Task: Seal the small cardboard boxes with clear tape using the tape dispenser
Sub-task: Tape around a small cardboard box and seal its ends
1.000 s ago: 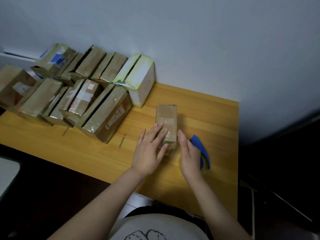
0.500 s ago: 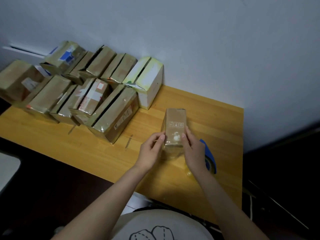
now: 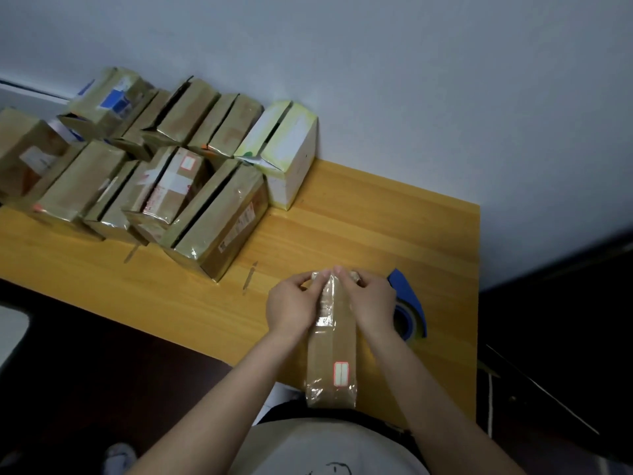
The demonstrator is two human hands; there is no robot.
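We hold the small box (image 3: 334, 354) lengthwise, its near end past the table (image 3: 394, 234) edge, toward our body. Left hand (image 3: 291, 310) and right hand (image 3: 371, 303) both pinch its far end with curled fingers, likely pressing the clear tape down over that edge. The blue tape dispenser (image 3: 411, 303) sits on the table just right of the right hand, within reach. The red-bordered label (image 3: 340, 373) near the close end has writing too small to read. Other boxes (image 3: 154, 173) are piled back left.
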